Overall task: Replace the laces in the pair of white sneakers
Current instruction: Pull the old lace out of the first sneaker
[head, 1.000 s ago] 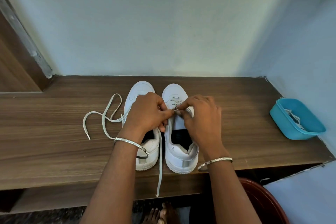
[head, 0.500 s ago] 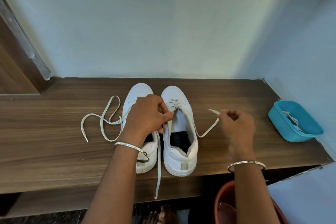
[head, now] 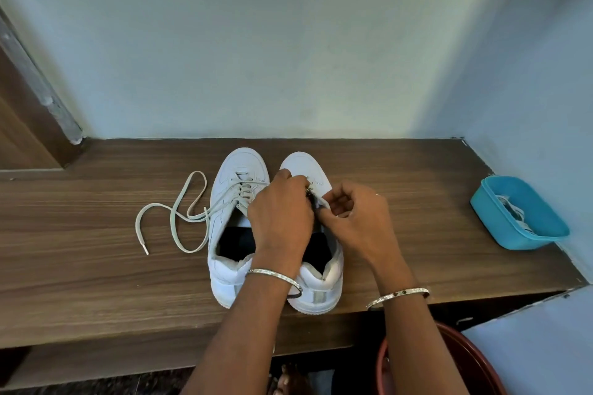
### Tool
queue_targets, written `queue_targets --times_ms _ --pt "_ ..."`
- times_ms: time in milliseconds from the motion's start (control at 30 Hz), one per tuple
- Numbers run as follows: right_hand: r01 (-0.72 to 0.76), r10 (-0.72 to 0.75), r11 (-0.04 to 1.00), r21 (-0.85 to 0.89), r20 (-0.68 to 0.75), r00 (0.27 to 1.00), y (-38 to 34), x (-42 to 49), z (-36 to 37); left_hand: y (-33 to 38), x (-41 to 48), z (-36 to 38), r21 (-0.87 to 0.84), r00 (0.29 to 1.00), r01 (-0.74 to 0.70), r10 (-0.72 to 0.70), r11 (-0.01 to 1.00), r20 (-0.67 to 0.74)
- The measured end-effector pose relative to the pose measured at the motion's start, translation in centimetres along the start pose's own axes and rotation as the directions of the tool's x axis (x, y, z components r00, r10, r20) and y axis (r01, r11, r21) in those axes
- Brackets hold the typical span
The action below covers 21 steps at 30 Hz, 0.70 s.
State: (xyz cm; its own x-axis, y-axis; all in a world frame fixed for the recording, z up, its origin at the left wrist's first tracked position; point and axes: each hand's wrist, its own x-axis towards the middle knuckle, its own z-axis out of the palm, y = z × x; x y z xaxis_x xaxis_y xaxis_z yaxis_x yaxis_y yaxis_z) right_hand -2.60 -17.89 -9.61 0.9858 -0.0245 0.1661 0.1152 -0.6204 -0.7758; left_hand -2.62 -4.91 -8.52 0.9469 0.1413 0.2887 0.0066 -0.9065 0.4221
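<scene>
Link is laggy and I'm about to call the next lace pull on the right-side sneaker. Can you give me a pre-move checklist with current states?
1. Left-side sneaker and right-side sneaker upright, side by side on the bench: ok.
2. Left hand grip at the right-side sneaker's eyelets, what it pinches is hidden: cannot tell.
3. Right hand grip has the lace end; fingers are curled by the eyelets, lace hidden: cannot tell.
4. Loose lace of the left-side sneaker lies clear of both hands: ok.
5. Right-side sneaker's heel well back from the bench's front edge; it sits at the edge and a pull could shift it: not ok.
6. Blue tub with spare laces at the bench's right end: ok.
</scene>
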Motion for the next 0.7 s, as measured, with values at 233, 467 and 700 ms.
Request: queue_targets --times_ms 233,467,700 --pt "-0.025 0.023 0.999 -0.024 -0.078 0.997 0.4 -0.3 0.1 -0.1 0.0 0.4 -0.185 0.982 0.119 -0.143 0.976 -0.124" --pt "-0.084 0.09 0.994 0.062 -0.097 0.991 0.7 0.0 0.6 -1.1 1.0 1.3 -0.517 0.98 0.123 -0.184 0.847 -0.069" --pt "-0.135 0.147 0.985 0.112 -0.108 0.983 0.8 -0.2 0.7 -1.5 1.9 -1.5 -0.933 0.887 0.336 -0.376 0.127 0.268"
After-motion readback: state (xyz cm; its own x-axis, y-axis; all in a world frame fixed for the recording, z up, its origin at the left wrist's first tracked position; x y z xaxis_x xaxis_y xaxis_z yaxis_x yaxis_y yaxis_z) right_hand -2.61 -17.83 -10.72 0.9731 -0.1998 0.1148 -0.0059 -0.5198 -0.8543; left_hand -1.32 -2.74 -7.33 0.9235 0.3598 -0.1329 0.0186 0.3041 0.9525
